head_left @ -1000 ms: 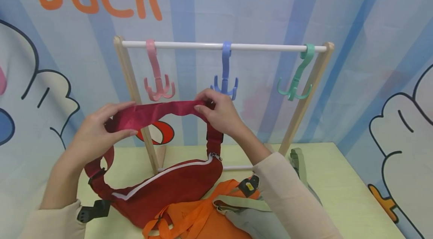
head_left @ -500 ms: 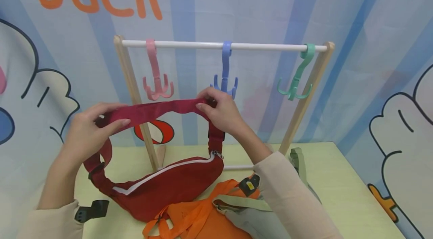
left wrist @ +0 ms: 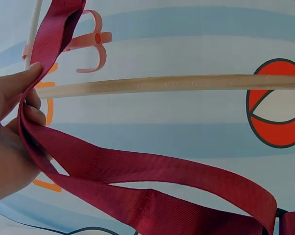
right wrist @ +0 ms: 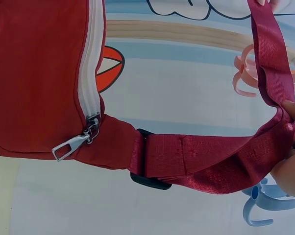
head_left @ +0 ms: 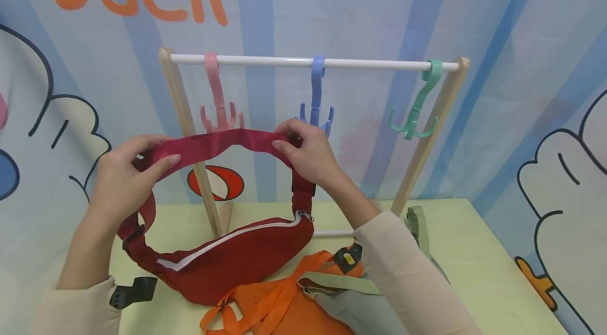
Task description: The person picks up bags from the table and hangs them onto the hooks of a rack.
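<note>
Raised since the earlier frame, a dark-red strap (head_left: 213, 145) now overlaps the lower prongs of a pink hook (head_left: 215, 82) in the head view. The left hand (head_left: 120, 177) pinches it left of the hook, the right hand (head_left: 308, 153) to the hook's right, each between thumb and fingers; the red waist bag (head_left: 237, 253) hangs below. Loose folds could snag a prong, or a sideways tug could slide the hook. A wooden post (head_left: 176, 90) crowds the hook's left; open air lies right, before a blue hook (head_left: 316, 87).
</note>
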The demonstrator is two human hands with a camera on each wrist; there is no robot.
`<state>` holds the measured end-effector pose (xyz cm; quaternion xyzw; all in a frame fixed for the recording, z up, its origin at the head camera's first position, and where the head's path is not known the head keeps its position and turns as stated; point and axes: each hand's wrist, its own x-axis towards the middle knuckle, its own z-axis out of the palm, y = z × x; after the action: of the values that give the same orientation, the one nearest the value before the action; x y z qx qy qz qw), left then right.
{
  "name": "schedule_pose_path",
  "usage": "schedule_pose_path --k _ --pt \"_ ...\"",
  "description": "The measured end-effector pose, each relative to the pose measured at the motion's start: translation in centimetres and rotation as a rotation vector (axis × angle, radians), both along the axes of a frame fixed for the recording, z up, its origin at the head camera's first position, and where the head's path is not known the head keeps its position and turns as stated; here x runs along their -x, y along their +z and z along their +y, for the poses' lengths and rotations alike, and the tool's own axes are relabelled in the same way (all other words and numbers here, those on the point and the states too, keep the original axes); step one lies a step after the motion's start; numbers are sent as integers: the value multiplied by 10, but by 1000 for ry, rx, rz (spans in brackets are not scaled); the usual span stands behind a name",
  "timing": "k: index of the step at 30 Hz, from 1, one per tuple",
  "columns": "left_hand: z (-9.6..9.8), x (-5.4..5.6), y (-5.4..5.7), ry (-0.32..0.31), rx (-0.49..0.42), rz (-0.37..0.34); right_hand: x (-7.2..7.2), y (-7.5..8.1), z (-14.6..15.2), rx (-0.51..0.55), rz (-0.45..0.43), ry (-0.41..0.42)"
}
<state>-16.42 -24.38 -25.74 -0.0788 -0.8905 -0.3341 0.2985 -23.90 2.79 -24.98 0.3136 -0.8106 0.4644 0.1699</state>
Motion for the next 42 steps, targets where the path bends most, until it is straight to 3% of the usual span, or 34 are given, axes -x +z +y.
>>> schedule_pose_path --k 16,26,42 --pt "16 1 14 8 -46 85 -1 12 -5 15 1 -33" --pt "21 3 19 40 -97 88 0 20 -8 24 2 -29" --pt "30 13 27 83 -141 140 1 30 -10 48 43 -69"
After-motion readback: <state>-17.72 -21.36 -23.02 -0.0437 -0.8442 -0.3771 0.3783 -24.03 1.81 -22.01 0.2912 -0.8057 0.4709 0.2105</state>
